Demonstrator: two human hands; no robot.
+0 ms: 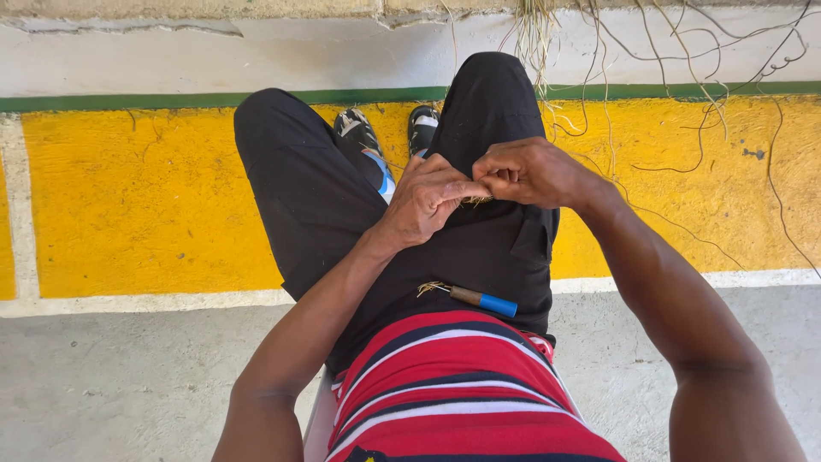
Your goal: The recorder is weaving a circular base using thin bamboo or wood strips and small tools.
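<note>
My left hand and my right hand meet over my right thigh, fingertips pinched together on a small tuft of dry straw-coloured fibre. Only a few strands show between the fingers. Lower on my lap lies a short tool with a blue end, a brown handle and a frayed fibre tip pointing left. I sit with black shorts on, and a red, white and dark striped shirt fills the bottom of the view.
My shoes rest on a yellow painted floor band edged by a green line and white stripes. Dry vines and roots trail down at the upper right. Grey concrete lies near me, and a white seat edge shows.
</note>
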